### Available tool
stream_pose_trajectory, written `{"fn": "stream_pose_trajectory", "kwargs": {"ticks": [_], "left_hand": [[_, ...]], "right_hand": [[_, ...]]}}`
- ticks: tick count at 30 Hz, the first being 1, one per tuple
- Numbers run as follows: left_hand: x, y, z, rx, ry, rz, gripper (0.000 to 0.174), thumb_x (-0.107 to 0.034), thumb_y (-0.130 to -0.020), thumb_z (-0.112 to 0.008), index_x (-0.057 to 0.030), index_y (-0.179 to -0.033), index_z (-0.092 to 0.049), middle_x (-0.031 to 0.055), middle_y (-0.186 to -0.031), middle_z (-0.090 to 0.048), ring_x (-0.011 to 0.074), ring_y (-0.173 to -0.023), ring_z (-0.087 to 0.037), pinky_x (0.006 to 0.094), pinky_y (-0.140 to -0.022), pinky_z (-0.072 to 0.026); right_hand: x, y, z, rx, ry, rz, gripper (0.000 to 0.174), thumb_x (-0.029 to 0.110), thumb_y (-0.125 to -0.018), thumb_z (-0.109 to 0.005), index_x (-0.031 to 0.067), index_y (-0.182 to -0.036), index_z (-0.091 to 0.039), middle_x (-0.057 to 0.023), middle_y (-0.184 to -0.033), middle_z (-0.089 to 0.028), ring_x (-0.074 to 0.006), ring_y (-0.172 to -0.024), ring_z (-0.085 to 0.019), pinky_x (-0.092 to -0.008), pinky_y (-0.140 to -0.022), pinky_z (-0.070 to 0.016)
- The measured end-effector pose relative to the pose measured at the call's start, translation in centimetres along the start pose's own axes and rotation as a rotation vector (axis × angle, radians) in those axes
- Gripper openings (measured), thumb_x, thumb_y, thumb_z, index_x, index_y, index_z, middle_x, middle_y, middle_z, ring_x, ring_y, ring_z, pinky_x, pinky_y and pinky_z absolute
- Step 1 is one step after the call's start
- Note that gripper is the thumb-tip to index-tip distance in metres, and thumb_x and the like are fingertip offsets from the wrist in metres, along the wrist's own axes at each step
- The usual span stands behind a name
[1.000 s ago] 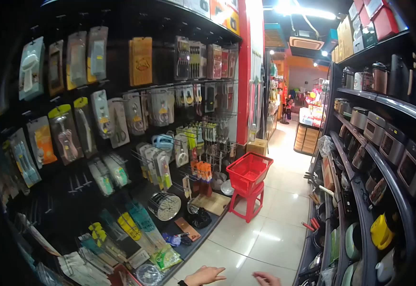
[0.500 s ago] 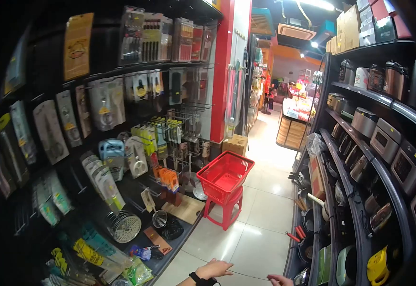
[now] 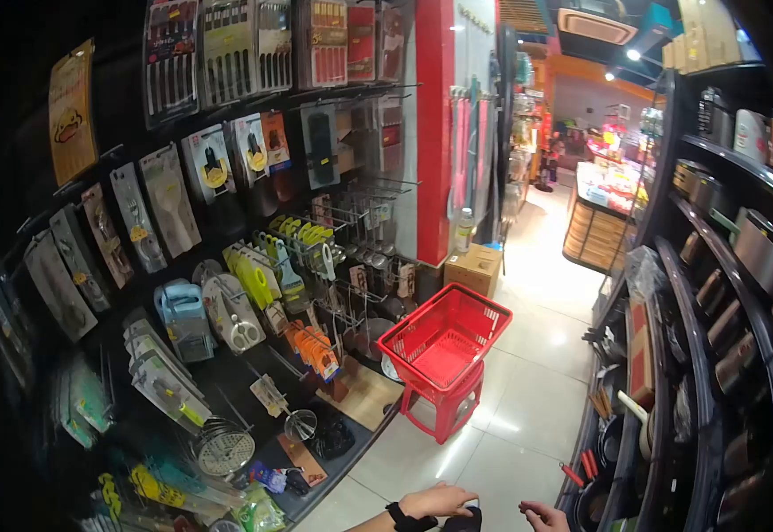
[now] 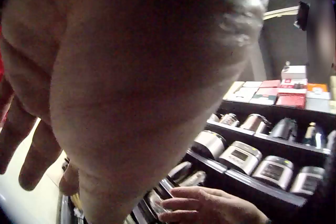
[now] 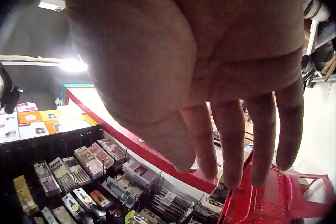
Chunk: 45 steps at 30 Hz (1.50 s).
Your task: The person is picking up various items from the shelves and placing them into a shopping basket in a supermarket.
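At the bottom of the head view my left hand (image 3: 440, 502), with a black band at its wrist, is held out over the tiled floor. Its fingers are loosely straight and it holds nothing. My right hand (image 3: 546, 516) is a little to its right, empty, fingers slightly bent and partly cut off by the frame. The right wrist view shows that hand's palm (image 5: 184, 50) with fingers extended. Ahead of both hands, a red plastic shopping basket (image 3: 415, 376) sits on a red stool (image 3: 445, 417). Neither hand touches it.
To the left, a dark wall rack holds packaged utensils, including orange-handled tools (image 3: 312, 349) and a round grater (image 3: 224, 446). Shelves of pots and rice cookers (image 4: 240, 155) line the right. A cardboard box (image 3: 473, 269) stands behind the basket. The tiled aisle (image 3: 528, 381) runs between.
The basket and the left rack appear closer and larger as the head view moves forward and shifts direction. Both hands stay low in front, empty throughout.
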<state>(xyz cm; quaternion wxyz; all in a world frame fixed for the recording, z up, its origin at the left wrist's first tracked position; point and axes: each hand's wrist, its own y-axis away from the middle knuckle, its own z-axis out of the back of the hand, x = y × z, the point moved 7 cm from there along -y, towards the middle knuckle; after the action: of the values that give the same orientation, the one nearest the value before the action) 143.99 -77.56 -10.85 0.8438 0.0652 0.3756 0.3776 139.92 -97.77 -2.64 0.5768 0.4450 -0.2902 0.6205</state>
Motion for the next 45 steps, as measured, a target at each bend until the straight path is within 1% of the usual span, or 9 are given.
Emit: {"fn": "stream_pose_trajectory", "kwargs": {"ticks": [3,7,9,12,13,21,27,34,45], "left_hand": [[5.3,-2.1,3.2,-0.366,0.035,0.028,0.048,-0.043,-0.086,-0.051,-0.0108,-0.121,-0.048,0.0137,-0.104,-0.060,0.0313,-0.101,-0.055,0.0461,-0.084,-0.0391],[9.6,-2.3,8.6,-0.373,0.015,0.422,0.050,-0.044,-0.085,-0.051,-0.0111,-0.123,-0.048,0.0135,-0.112,-0.058,0.0305,-0.106,-0.054,0.0510,-0.086,-0.0376],[11.2,-2.4,10.5,-0.411,0.030,0.542,0.051,-0.044,-0.085,-0.051,-0.0116,-0.123,-0.049,0.0147,-0.115,-0.057,0.0302,-0.109,-0.052,0.0522,-0.088,-0.0369],[11.5,-1.8,14.1,-0.604,-0.021,0.712,0.039,-0.040,-0.082,-0.057,-0.0079,-0.103,-0.056,0.0146,-0.095,-0.063,0.0334,-0.092,-0.058,0.0466,-0.076,-0.0439],[13.8,-2.6,12.8,-0.590,0.009,0.761,0.050,-0.043,-0.082,-0.055,-0.0096,-0.119,-0.052,0.0172,-0.103,-0.062,0.0324,-0.099,-0.057,0.0445,-0.081,-0.0430],[23.7,-6.5,13.2,-0.709,0.468,0.950,0.056,-0.048,-0.082,-0.053,-0.0038,-0.117,-0.050,0.0218,-0.108,-0.059,0.0368,-0.102,-0.056,0.0434,-0.085,-0.0446],[32.9,-11.4,14.9,-0.762,0.618,1.263,0.074,-0.051,-0.080,-0.054,-0.0008,-0.130,-0.030,0.0272,-0.103,-0.059,0.0402,-0.098,-0.057,0.0458,-0.084,-0.0447],[37.6,-14.9,14.4,-0.765,0.629,1.393,0.090,-0.033,-0.076,-0.063,0.0090,-0.133,-0.009,0.0227,-0.100,-0.061,0.0351,-0.091,-0.061,0.0431,-0.081,-0.0453],[38.9,-13.5,14.1,-0.883,0.579,1.389,0.093,-0.027,-0.072,-0.068,0.0107,-0.132,-0.007,0.0258,-0.083,-0.061,0.0407,-0.081,-0.061,0.0453,-0.070,-0.0490]], "right_hand": [[0.2,-7.4,3.7,0.022,-0.039,0.080,0.026,0.015,-0.089,-0.052,-0.0003,-0.109,-0.059,-0.0126,-0.102,-0.064,-0.0171,-0.097,-0.058,-0.0287,-0.085,-0.0434],[1.9,-15.7,7.3,0.092,0.009,0.074,0.029,0.017,-0.084,-0.062,-0.0002,-0.107,-0.060,-0.0128,-0.101,-0.064,-0.0210,-0.096,-0.059,-0.0295,-0.085,-0.0441],[-2.0,-22.3,7.2,0.193,-0.047,0.081,0.023,0.012,-0.088,-0.053,0.0006,-0.106,-0.061,-0.0090,-0.099,-0.065,-0.0143,-0.091,-0.060,-0.0268,-0.082,-0.0458],[2.1,-27.2,7.6,0.292,0.013,0.224,0.023,0.016,-0.089,-0.052,0.0024,-0.105,-0.062,-0.0115,-0.097,-0.065,-0.0196,-0.089,-0.063,-0.0290,-0.075,-0.0492],[2.6,-28.8,7.4,0.332,-0.012,0.229,0.023,0.016,-0.088,-0.054,0.0028,-0.105,-0.062,-0.0106,-0.098,-0.066,-0.0186,-0.089,-0.062,-0.0293,-0.075,-0.0492],[1.9,-36.7,3.9,0.541,-0.016,0.143,0.022,0.014,-0.088,-0.055,0.0027,-0.105,-0.063,-0.0062,-0.097,-0.066,-0.0120,-0.088,-0.060,-0.0241,-0.074,-0.0468],[2.4,-44.2,6.3,0.389,-0.068,0.108,0.022,0.013,-0.088,-0.054,0.0007,-0.104,-0.062,-0.0070,-0.096,-0.066,-0.0123,-0.088,-0.059,-0.0244,-0.076,-0.0462],[4.1,-53.5,9.2,0.169,-0.086,0.106,0.021,0.012,-0.088,-0.054,-0.0013,-0.103,-0.062,-0.0080,-0.092,-0.066,-0.0123,-0.086,-0.060,-0.0238,-0.073,-0.0465],[1.2,-68.7,2.0,0.452,-0.030,0.115,0.022,0.016,-0.083,-0.061,0.0013,-0.100,-0.064,-0.0097,-0.087,-0.066,-0.0128,-0.082,-0.061,-0.0249,-0.073,-0.0462]]}}
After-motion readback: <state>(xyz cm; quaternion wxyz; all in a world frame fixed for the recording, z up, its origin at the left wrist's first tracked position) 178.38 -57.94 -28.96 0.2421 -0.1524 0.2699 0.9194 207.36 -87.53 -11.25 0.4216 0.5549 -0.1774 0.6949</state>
